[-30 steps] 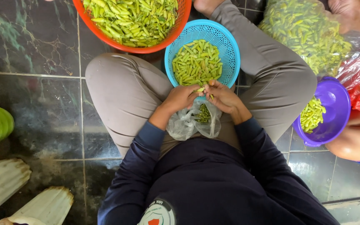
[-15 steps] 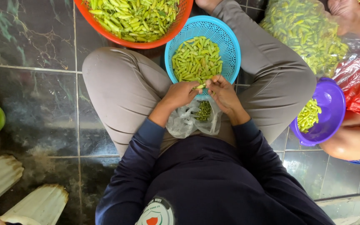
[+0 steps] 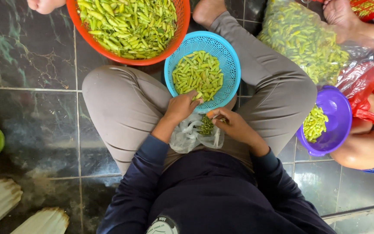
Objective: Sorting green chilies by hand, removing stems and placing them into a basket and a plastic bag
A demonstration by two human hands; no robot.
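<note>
Clear plastic bag point(image 3: 193, 135) lies in the person's lap, right under both hands, so plucked stems drop into it. Left hand point(image 3: 181, 107) reaches over the blue basket's point(image 3: 230, 65) rim, fingers closed on a green chilli point(image 3: 198, 96). Right hand point(image 3: 232, 124) is pinched shut, on what I cannot tell. Farther off, the orange basket point(image 3: 182, 26) holds the unpicked heap within reach.

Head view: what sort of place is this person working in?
Probably a home or small workshop floor used for sorting chillies. The person sits cross-legged on dark tiles, with a blue basket, an orange basket and a large clear bag of green chillies around them.
</note>
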